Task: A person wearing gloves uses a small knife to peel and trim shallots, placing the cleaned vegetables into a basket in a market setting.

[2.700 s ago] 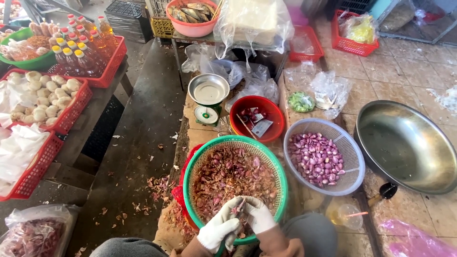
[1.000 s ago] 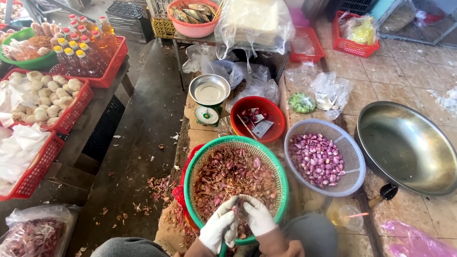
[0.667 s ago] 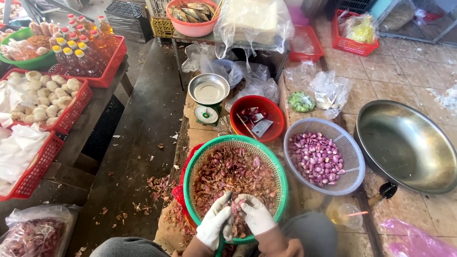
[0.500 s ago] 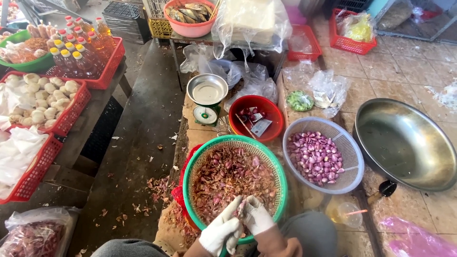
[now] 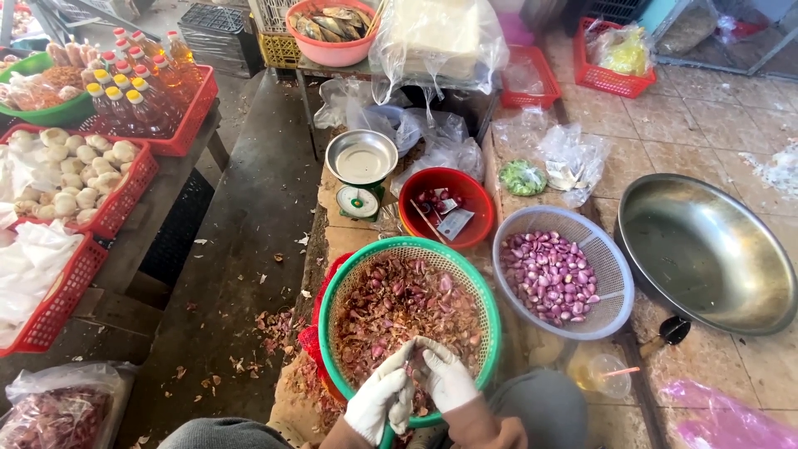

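Both gloved hands meet over the near rim of the green basket (image 5: 332, 283). The left hand (image 5: 378, 403) has its fingers curled inward, and the right hand (image 5: 445, 378) presses its fingertips against them, pinching something small between the two; the piece itself is hidden, though it is probably a shallot. Beneath them the basket holds a heap of reddish shallot skins (image 5: 399, 303). To do this well, the person should keep the pinch low over the basket so loose skin falls inside, since scraps already litter the ground at the left. The grey colander (image 5: 611, 287) of peeled shallots (image 5: 549, 274) sits just to the right, within easy reach.
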